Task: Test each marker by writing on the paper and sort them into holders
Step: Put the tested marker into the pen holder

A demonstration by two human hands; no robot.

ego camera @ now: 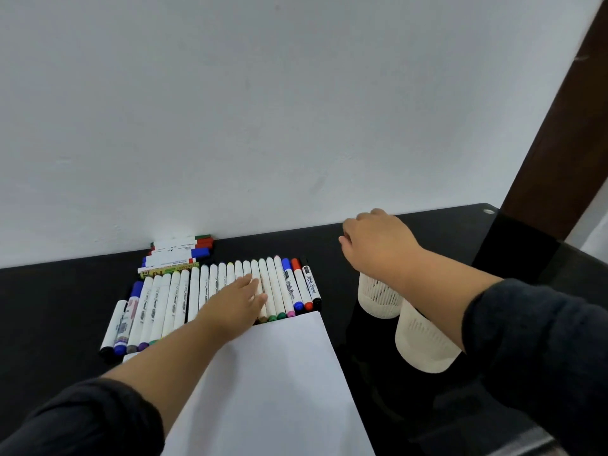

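- Head view: the left hand [241, 299] lies with straight fingers on the row of markers [210, 294]; the right hand [378, 245], fingers curled downward, hovers above the far holder [378, 299]; whether it holds anything cannot be told.
- Judged best: pinch a single marker by its barrel and lift straight up so its neighbours stay put.
- Paper [263, 383] lies just in front of the row; the near holder [424, 343] touches the far one.
- Open counter [56, 307] lies left; the wall [263, 110] crowds the back.

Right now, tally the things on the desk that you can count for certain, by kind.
White mesh holders: 2
Sheets of paper: 1
Hands, left and right: 2
Total: 5
The row of markers is partly hidden by the left hand, so it goes uncounted.
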